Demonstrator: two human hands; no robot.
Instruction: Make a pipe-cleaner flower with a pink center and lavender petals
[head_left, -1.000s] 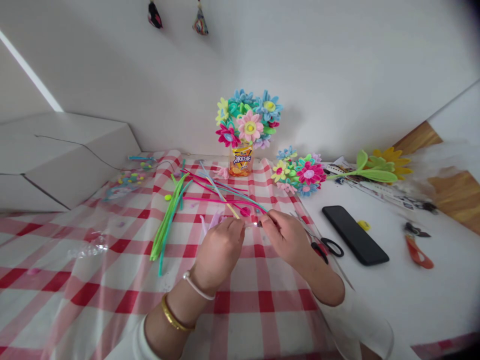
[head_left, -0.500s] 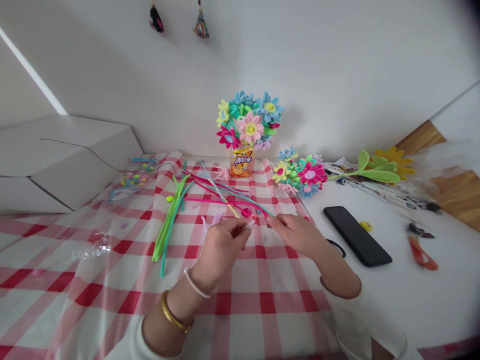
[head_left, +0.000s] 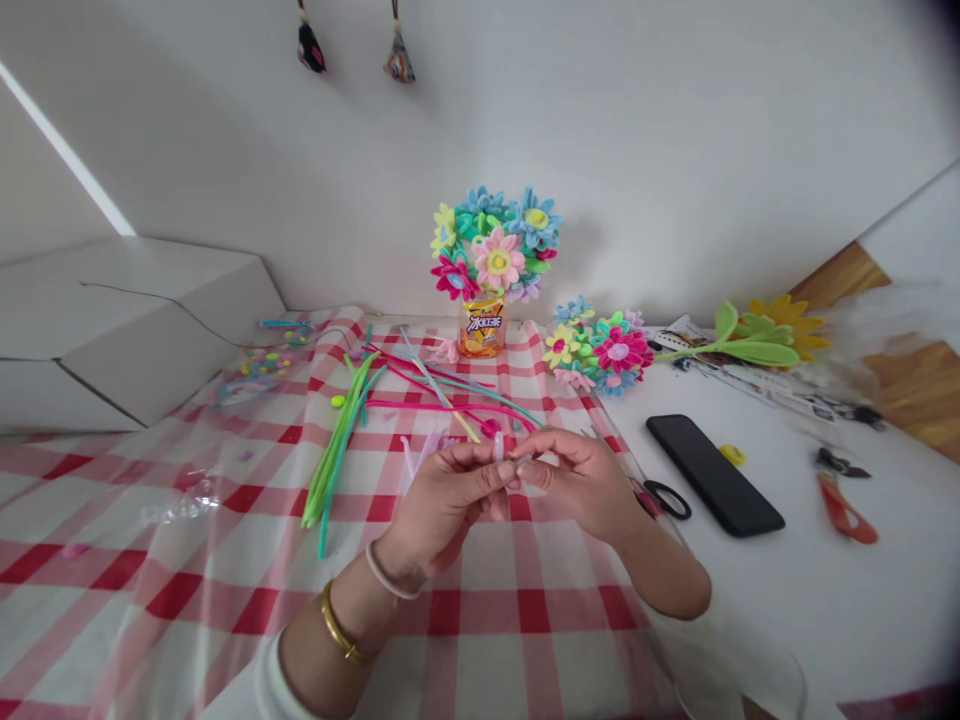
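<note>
Over checked cloth (head_left: 97,520), left hand (head_left: 442,500), right hand (head_left: 577,480), grips closed on pale pipe cleaner (head_left: 499,447)

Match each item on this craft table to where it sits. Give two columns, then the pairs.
Items:
1. black smartphone
2. green pipe cleaners
3. pipe-cleaner flower bouquet
4. gold bangle

Places:
A. on the left forearm
B. in the orange drink jar
C. on the white tabletop, right of the scissors
D. on the checked cloth, left of the left hand

Pairs: 1-C, 2-D, 3-B, 4-A
</note>
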